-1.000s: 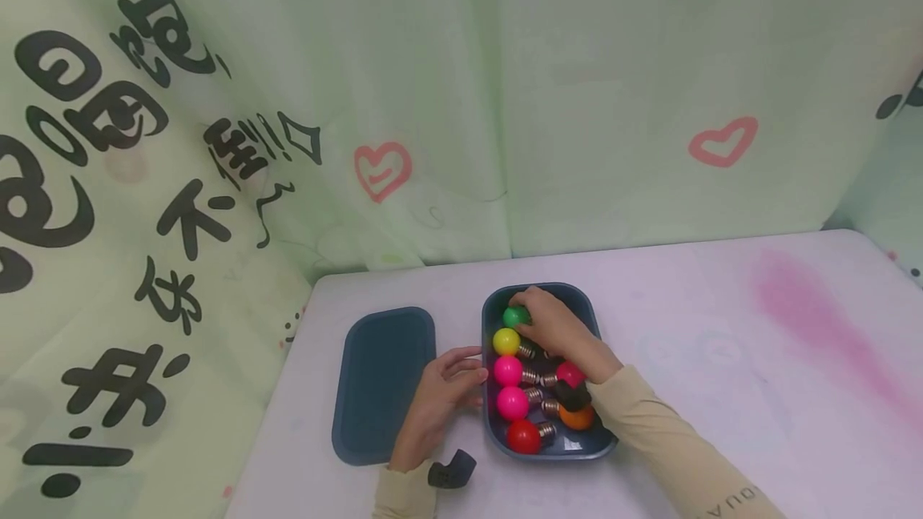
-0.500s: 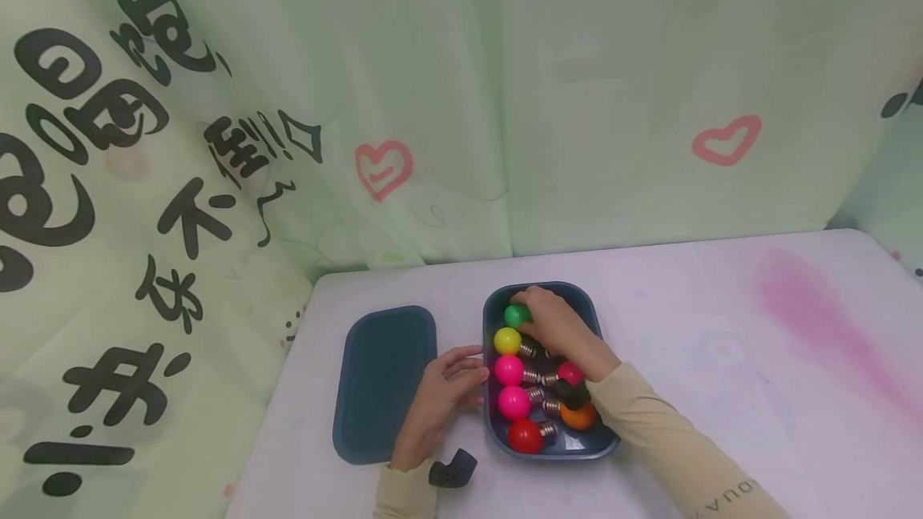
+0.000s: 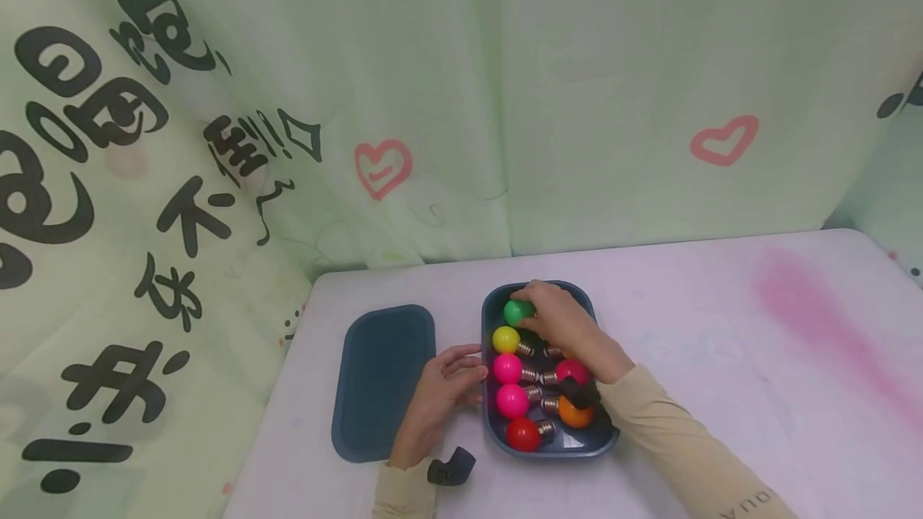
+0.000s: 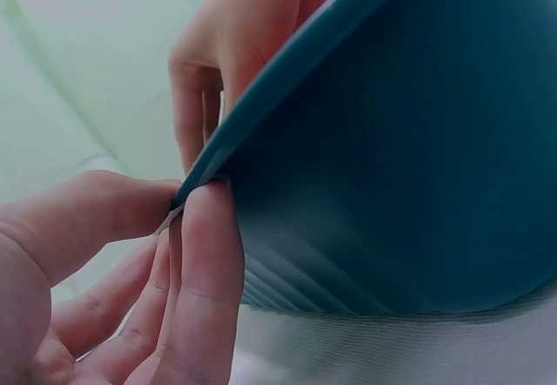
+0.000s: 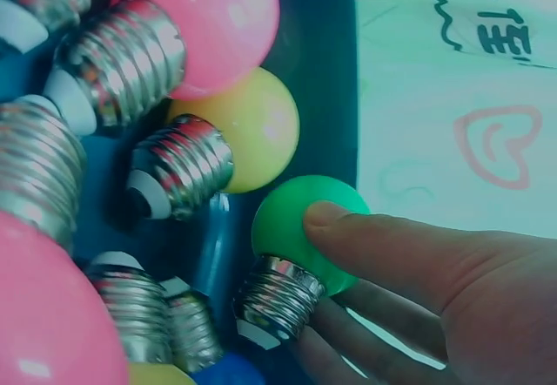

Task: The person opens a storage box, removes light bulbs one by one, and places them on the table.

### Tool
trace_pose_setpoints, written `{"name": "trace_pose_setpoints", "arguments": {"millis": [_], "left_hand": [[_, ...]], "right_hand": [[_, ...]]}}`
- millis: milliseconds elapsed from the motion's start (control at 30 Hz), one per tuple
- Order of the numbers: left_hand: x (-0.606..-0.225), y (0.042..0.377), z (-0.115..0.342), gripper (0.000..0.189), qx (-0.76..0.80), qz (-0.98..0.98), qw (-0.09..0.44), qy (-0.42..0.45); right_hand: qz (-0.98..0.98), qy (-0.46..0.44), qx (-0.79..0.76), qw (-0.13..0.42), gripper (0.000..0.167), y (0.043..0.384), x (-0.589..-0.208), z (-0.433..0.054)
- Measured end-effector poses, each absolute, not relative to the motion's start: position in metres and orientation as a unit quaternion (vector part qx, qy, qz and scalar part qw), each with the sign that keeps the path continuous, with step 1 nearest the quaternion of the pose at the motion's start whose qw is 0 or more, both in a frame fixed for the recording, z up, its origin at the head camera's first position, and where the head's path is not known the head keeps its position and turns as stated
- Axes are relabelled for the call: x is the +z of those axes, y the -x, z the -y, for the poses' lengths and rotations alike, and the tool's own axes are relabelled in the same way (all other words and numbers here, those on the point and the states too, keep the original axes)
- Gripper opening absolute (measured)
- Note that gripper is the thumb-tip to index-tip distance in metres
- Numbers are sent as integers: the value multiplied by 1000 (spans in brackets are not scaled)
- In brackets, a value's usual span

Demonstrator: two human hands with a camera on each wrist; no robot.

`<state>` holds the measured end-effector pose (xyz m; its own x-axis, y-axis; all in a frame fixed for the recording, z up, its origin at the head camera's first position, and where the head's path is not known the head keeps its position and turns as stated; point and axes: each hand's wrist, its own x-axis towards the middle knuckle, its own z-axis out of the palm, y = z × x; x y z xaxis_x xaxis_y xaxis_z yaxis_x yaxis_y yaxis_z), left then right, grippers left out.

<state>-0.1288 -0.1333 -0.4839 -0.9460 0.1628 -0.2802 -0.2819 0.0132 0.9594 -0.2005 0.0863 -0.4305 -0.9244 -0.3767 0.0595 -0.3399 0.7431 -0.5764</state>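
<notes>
green bulb, likely fragile, best held by its globe: right hand pinches it, left hand the tray.

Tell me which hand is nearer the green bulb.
Right. The right hand pinches the green bulb; the left hand is farther off, at the left side of the tray.
</notes>
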Motion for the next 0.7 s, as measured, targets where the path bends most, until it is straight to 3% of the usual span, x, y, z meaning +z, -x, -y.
{"name": "trace_pose_setpoints", "arguments": {"millis": [700], "left_hand": [[-484, 130, 133, 47, 699, -695, 160, 51]], "right_hand": [[-929, 202, -311, 7, 44, 184, -395, -119]]}}
